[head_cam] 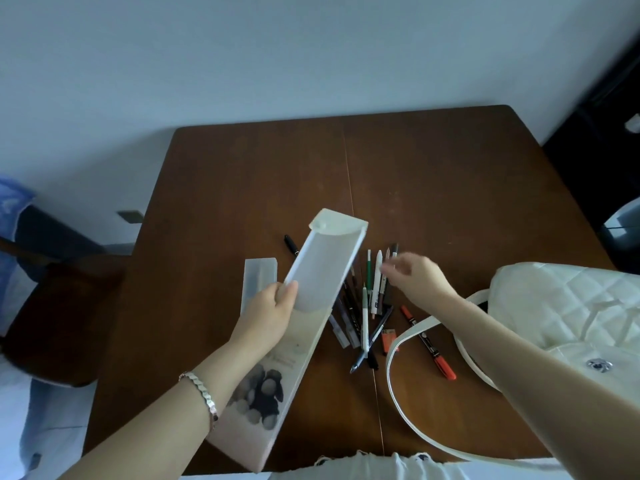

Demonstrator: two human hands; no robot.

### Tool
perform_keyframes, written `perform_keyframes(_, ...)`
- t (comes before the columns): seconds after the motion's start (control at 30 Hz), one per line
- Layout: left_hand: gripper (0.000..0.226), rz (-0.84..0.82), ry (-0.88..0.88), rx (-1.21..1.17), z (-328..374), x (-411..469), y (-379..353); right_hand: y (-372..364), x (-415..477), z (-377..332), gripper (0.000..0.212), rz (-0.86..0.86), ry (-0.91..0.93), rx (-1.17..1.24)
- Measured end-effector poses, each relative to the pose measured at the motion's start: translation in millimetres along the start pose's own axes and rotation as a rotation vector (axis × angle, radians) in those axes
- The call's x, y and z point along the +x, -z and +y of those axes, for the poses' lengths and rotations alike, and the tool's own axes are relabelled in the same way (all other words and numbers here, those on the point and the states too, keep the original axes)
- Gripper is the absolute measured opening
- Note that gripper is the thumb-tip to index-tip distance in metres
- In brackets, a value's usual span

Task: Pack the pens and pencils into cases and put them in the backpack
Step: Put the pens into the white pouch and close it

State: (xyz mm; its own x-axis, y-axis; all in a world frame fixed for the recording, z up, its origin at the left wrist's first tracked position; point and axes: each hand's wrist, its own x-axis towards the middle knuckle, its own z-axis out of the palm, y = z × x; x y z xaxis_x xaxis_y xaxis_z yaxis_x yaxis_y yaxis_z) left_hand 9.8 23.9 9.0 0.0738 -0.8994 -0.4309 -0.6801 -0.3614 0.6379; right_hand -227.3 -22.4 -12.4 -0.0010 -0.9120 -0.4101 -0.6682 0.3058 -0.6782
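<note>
Left hand holding case, brown wooden table, pale wall, dark chair

I get one view only: a wide-angle camera worn on the person's head, facing forward and steeply down over the dark brown wooden bench. It sits close, so both forearms enter from the bottom edge, and the left hand and right hand lie near mid-frame. The pale wall fills the upper part.
</note>
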Motion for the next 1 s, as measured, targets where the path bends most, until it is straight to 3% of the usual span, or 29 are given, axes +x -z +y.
perform_keyframes(0.07, 0.039, 0.043, 0.040, -0.037, -4.5, 2.1, -0.8, -12.0, 2.8, 30.4, 0.026, -0.096, -0.156, -0.352)
perform_keyframes(0.17, 0.041, 0.044, 0.059, -0.040, -9.6, 1.6, -3.8, -24.8, -2.9, 54.0, 0.024, -0.195, -0.406, -0.594)
perform_keyframes(0.33, 0.039, 0.027, 0.060, -0.041, -10.8, -0.1, -9.2, -28.0, -2.0, 62.4, 0.027, -0.192, -0.390, -0.811)
perform_keyframes(0.4, 0.037, 0.024, 0.060, -0.044, -10.1, -0.1, -11.3, -26.9, -3.5, 55.1, 0.027, -0.025, -0.251, -0.680)
perform_keyframes(0.47, 0.037, 0.023, 0.063, -0.049, -10.3, 0.3, -11.9, -25.7, -4.9, 40.9, 0.016, 0.158, -0.182, -0.215)
perform_keyframes(0.5, 0.037, 0.022, 0.065, -0.050, -11.0, 0.4, -12.2, -25.9, -3.4, 34.5, 0.019, 0.212, -0.232, 0.016)
perform_keyframes(0.57, 0.038, 0.027, 0.069, -0.053, -12.8, -0.2, -12.2, -28.0, 1.3, 28.9, 0.025, 0.127, -0.430, 0.236)
perform_keyframes(0.63, 0.038, 0.038, 0.074, -0.053, -14.6, -0.9, -12.4, -36.5, -2.2, 30.4, 0.012, -0.141, -0.543, 0.142)
perform_keyframes(0.7, 0.036, 0.038, 0.080, -0.053, -15.6, -1.9, -13.3, -45.6, -8.2, 35.7, 0.024, -0.279, -0.567, 0.024)
perform_keyframes(0.83, 0.037, 0.008, 0.085, -0.063, -19.1, -5.5, -15.6, -60.4, -8.6, 36.1, 0.038, -0.170, -0.544, 0.084)
perform_keyframes(1.0, 0.041, 0.009, 0.098, -0.016, -18.5, -9.2, -16.8, -74.7, -6.9, 33.7, 0.031, -0.090, -0.511, 0.131)
